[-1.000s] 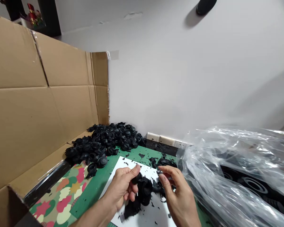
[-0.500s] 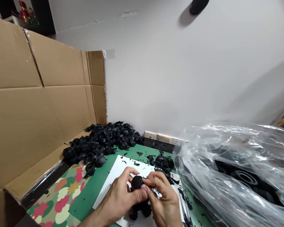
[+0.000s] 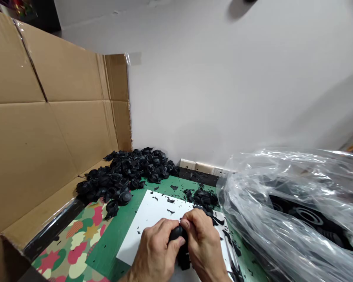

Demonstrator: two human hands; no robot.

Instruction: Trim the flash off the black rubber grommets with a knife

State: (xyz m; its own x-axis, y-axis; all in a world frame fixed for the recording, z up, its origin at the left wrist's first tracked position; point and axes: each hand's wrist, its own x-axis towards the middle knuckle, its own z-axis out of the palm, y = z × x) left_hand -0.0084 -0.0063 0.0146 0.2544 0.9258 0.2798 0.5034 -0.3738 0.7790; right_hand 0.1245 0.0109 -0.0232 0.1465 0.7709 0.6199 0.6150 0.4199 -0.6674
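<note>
Low in the middle of the head view, my left hand is closed round a rounded black rubber part, its thumb pressed on the near face. My right hand pinches the same part at its right edge, the fingertips of both hands almost touching. More black rubber pieces lie just below, partly covered by my hands. A white sheet lies under the hands, dotted with small black scraps. Whether a thin flap is between my right fingertips is too small to tell.
A large heap of black rubber parts stands at back left by a cardboard wall. Black trimmings lie behind the sheet on a green mat. A clear plastic bag with black sheets fills the right. Wall sockets are behind.
Both hands have turned inward and closed more tightly round the black part, covering more of it. A new scrap shows on the sheet behind them. The view has tilted slightly downward.
</note>
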